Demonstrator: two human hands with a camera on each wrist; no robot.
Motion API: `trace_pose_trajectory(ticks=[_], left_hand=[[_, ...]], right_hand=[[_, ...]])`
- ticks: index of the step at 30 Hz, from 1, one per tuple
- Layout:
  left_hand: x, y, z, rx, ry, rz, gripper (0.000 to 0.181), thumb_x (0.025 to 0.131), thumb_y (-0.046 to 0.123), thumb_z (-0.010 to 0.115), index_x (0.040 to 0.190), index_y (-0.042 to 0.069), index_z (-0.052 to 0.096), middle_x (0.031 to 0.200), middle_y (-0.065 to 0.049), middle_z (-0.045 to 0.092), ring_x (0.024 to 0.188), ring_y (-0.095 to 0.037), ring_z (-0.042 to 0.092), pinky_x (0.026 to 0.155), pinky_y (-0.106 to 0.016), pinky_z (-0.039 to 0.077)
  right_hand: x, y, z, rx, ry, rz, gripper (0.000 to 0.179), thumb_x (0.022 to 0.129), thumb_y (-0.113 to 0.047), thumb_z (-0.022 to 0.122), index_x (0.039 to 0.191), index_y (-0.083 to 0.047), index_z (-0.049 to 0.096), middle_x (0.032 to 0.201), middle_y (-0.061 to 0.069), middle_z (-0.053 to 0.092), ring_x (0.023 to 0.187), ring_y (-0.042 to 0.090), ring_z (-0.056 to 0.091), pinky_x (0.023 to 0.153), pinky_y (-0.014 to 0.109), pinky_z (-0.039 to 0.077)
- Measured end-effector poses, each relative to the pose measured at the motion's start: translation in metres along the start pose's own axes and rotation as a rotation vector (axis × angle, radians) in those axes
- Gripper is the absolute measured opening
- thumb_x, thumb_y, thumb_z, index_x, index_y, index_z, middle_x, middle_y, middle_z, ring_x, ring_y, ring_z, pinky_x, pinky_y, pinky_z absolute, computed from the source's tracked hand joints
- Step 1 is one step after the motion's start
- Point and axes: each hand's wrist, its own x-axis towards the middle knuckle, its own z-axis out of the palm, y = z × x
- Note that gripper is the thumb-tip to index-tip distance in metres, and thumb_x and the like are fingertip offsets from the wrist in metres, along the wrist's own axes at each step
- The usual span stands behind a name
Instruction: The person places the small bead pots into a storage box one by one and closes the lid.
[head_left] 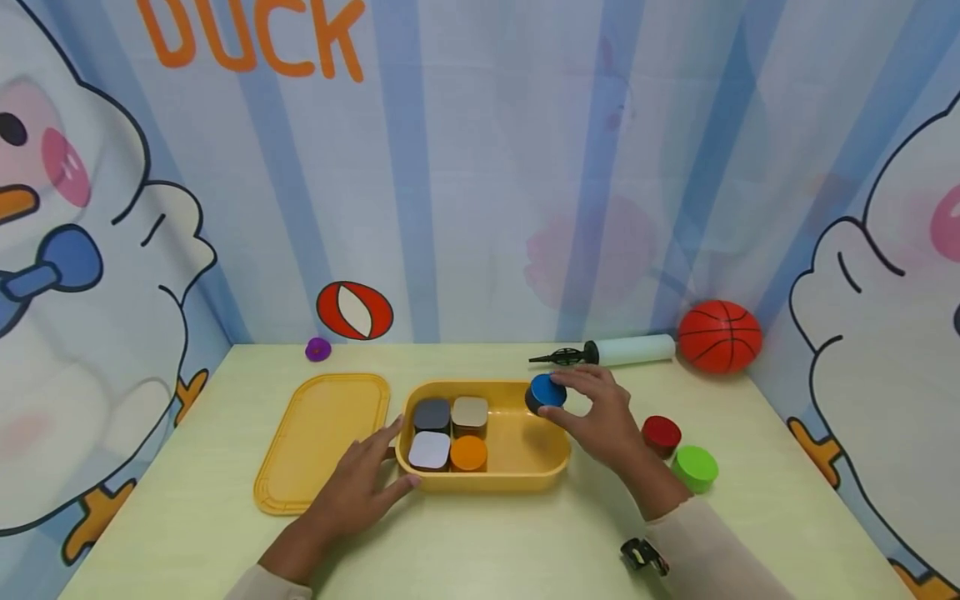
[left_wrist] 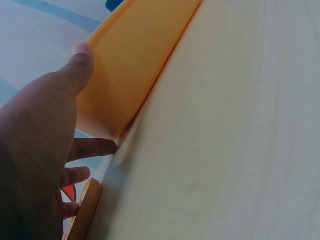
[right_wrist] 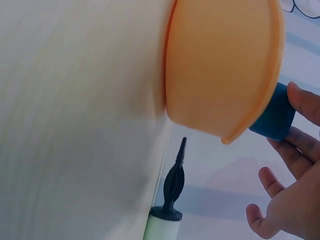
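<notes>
My right hand (head_left: 606, 417) pinches a short blue cylinder (head_left: 546, 392) between thumb and fingertips at the right end of a yellow open box (head_left: 491, 482). In the right wrist view the blue cylinder (right_wrist: 272, 112) stands partly above the box rim. Fingers spread, my left hand (head_left: 360, 483) touches the left end of the box, its thumb at the front rim. Inside the box's left half sit a dark grey square block (head_left: 432, 413), a beige square block (head_left: 470, 412), a white square block (head_left: 430, 450) and an orange round block (head_left: 468, 453).
A red cylinder (head_left: 662, 435) and a green cylinder (head_left: 696, 467) stand right of the box. Left of it lies a yellow lid (head_left: 322, 442). A hand pump (head_left: 633, 350), a red ball (head_left: 720, 337) and a small purple thing (head_left: 318, 349) are at the back. A black object (head_left: 643, 556) lies near my right sleeve.
</notes>
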Motion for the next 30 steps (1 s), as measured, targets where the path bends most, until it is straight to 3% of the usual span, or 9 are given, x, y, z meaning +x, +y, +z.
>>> trace_pose_trajectory(ticks=[6,20,30], left_hand=[[0.000,0.003,-0.002,-0.009,-0.007,-0.007,0.091,0.103,0.050,0.075,0.173,0.013,0.031,0.170,-0.014,0.050,0.127,-0.031,0.076,0.124,-0.082,0.027],[-0.001,0.003,-0.003,0.008,0.005,0.003,0.090,0.102,0.049,0.075,0.173,0.013,0.032,0.167,-0.015,0.053,0.124,-0.029,0.077,0.122,-0.083,0.030],[-0.001,0.004,-0.003,0.000,-0.002,-0.005,0.090,0.103,0.049,0.075,0.173,0.014,0.032,0.169,-0.015,0.051,0.125,-0.029,0.076,0.123,-0.083,0.029]], right_hand=[[0.005,-0.007,0.019,-0.003,-0.069,0.022,0.049,0.092,-0.023,0.090,0.138,-0.011,0.077,0.150,0.022,0.064,0.152,0.044,0.045,0.117,0.074,0.022],[0.014,-0.014,0.046,-0.045,-0.135,0.089,0.047,0.090,-0.024,0.092,0.133,-0.011,0.079,0.153,0.025,0.062,0.155,0.044,0.043,0.117,0.075,0.020],[0.023,-0.013,0.052,-0.151,-0.169,0.146,0.043,0.084,-0.026,0.097,0.125,-0.020,0.084,0.144,0.014,0.073,0.158,0.037,0.043,0.123,0.082,0.013]])
